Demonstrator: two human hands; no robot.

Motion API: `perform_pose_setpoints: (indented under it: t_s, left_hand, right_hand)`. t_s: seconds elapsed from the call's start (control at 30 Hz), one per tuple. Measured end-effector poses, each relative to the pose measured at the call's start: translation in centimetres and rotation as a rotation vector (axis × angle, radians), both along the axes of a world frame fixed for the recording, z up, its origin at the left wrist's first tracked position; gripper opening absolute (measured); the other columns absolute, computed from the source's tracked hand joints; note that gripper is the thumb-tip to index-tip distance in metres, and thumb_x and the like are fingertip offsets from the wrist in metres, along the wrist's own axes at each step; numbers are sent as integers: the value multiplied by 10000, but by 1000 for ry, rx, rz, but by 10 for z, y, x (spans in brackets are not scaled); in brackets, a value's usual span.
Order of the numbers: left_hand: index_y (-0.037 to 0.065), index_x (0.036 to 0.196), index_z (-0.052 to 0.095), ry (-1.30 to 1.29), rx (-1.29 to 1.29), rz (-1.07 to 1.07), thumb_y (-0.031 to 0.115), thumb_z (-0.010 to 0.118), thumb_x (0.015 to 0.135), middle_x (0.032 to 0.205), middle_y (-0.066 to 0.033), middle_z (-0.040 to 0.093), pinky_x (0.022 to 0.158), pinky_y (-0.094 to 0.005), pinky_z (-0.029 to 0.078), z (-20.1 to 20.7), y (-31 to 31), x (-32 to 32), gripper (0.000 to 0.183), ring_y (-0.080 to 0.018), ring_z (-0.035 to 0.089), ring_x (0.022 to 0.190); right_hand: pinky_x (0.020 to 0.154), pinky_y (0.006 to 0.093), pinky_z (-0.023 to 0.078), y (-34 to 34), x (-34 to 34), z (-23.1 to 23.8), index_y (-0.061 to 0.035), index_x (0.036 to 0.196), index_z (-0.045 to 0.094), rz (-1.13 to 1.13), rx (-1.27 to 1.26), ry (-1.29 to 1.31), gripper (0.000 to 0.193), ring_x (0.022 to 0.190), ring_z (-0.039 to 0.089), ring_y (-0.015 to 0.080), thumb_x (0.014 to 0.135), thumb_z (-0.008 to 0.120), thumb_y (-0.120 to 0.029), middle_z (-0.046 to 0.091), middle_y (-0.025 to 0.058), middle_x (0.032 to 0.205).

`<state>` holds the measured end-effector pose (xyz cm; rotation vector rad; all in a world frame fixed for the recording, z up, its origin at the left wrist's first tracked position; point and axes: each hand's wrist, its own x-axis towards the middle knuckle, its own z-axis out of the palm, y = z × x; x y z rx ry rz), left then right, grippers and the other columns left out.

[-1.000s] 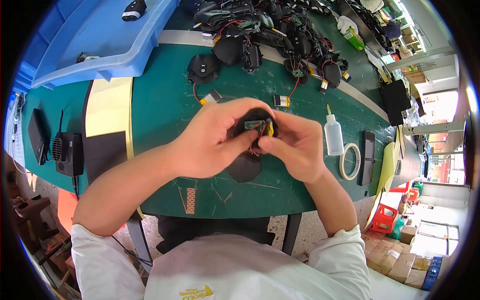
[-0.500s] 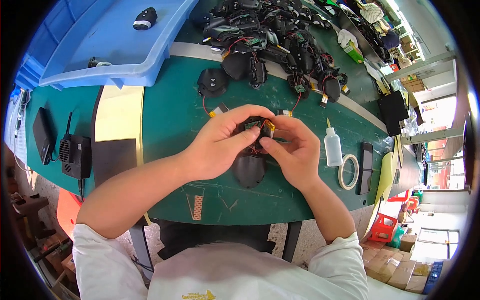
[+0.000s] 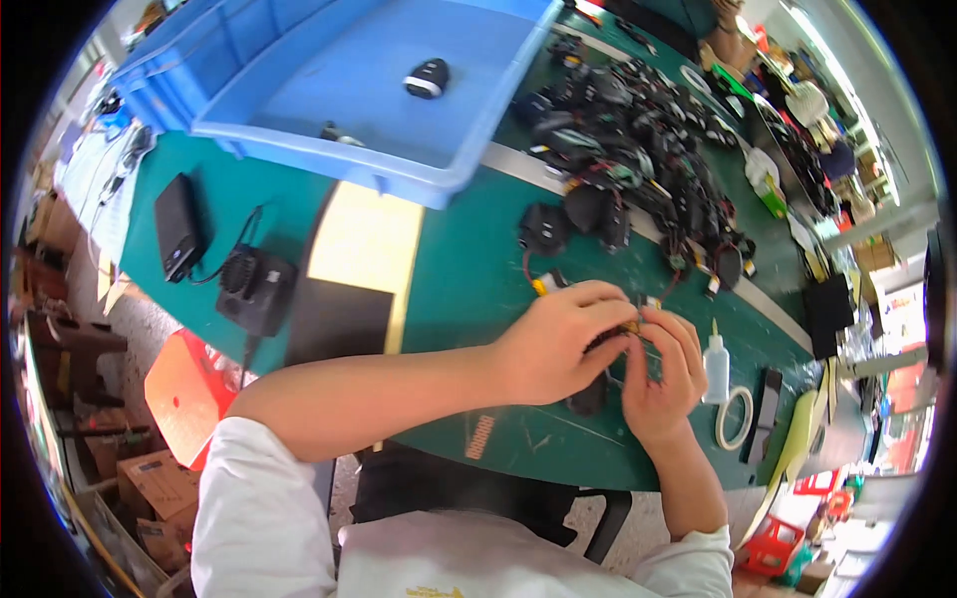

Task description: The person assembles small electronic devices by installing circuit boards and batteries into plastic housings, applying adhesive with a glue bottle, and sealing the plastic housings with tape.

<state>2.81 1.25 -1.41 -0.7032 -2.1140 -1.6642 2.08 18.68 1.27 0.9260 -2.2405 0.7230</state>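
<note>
My left hand is closed around an opened black rounded electronic device, mostly hidden behind the fingers. My right hand pinches at its right side, where a bit of a small battery with yellow tape shows between the fingertips. Below the hands, a black rounded shell partly shows over the green table. Just beyond my left hand lie another battery with yellow tape and a black shell, joined by a red wire.
A big blue tray at the far left holds a black device with a white band. A heap of black parts fills the back. To the right are a dropper bottle, a tape roll and a black phone-like slab.
The whole view has swung, so the table things sit further right in the picture. My hands have closed in more tightly around the device, covering its circuit board and most of the battery.
</note>
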Motion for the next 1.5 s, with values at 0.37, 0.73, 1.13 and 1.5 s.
perform_pose_setpoints:
  t_s: [0.37, 0.73, 1.13, 1.5]
  left_hand:
    - [91, 900, 671, -125, 456, -187, 78, 713, 744, 889, -72, 625, 782, -373, 467, -33, -7, -5, 162, -284, 569, 857]
    - [105, 751, 656, 403, -100, 66, 98, 732, 682, 993, -71, 553, 700, -340, 507, -32, 3, -17, 103, -268, 546, 918]
    - [104, 672, 671, 349, -113, 144, 96, 737, 655, 1054, -73, 552, 761, -356, 494, -26, 2, -13, 68, -272, 514, 1025]
    - [111, 667, 672, 354, -101, 111, 104, 752, 649, 995, -44, 577, 782, -385, 470, -29, 7, -19, 83, -264, 528, 977]
  right_hand:
    - [738, 342, 530, -99, 23, 118, -1, 909, 646, 305, 180, -295, 161, 792, 681, 272, 754, 686, 14, 683, 139, 873]
    - [740, 416, 511, -271, 9, 19, 6, 958, 653, 381, 635, -588, 283, 818, 661, 333, 772, 759, -180, 678, 168, 845]
    - [729, 417, 517, -276, 14, 9, -3, 835, 640, 389, 579, -499, 151, 810, 665, 320, 790, 716, -124, 683, 161, 846]
    - [712, 386, 515, -275, 0, 12, -7, 871, 609, 415, 446, -879, 195, 765, 652, 302, 738, 741, -60, 670, 123, 784]
